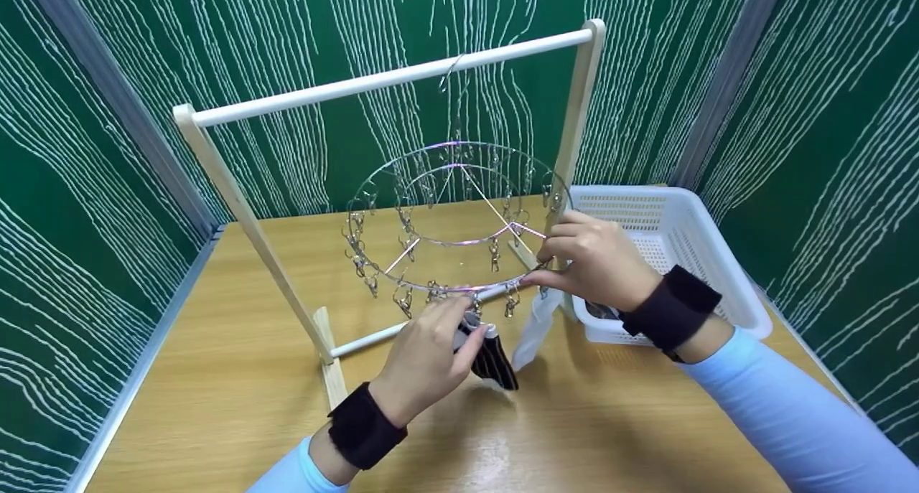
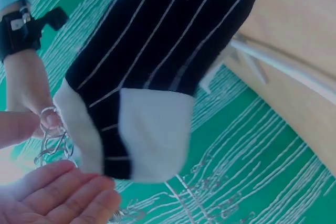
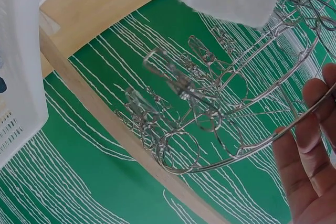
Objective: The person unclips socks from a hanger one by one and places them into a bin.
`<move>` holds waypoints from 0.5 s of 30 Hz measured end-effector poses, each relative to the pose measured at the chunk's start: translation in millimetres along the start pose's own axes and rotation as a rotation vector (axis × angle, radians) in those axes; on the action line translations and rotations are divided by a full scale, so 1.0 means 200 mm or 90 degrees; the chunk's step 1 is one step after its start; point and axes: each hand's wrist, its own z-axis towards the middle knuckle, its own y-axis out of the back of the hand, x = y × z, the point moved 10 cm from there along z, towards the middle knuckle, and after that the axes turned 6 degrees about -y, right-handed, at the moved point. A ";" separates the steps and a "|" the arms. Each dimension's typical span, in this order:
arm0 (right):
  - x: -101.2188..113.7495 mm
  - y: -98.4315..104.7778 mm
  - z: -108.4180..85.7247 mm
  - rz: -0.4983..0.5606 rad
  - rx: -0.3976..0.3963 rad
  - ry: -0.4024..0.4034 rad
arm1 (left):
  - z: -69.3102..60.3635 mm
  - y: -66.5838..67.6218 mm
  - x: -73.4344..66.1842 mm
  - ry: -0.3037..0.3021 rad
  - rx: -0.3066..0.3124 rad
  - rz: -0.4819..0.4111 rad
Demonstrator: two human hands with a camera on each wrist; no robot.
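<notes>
A round metal clip hanger [image 1: 474,289] hangs by its hook from the white bar of a stand. At its front edge hangs a black sock [image 1: 494,360] with thin white stripes and a white heel and toe. My left hand [image 1: 429,346] is at the sock's upper end by the clip [image 2: 55,142]; its fingers [image 2: 68,195] are nearly straight, with the thumb apart. With curled fingers my right hand [image 1: 599,256] holds the hanger's outer ring [image 3: 252,149] on the right. Just below it hangs a white cloth piece [image 1: 537,328], its kind unclear.
The wooden stand [image 1: 578,105] straddles the hanger, its feet on the wooden table [image 1: 237,407]. Several bare metal clips [image 1: 371,285] dangle round the rings. A white plastic basket [image 1: 718,242] stands at the right with something dark inside. Green walls enclose the table.
</notes>
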 end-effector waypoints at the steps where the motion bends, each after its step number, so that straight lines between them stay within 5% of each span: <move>1: 0.00 0.00 0.00 0.000 0.001 -0.001 | 0.00 -0.01 0.01 0.004 0.007 0.003; 15: 0.00 -0.03 -0.02 -0.003 -0.004 -0.005 | 0.01 -0.01 0.07 0.072 -0.020 -0.044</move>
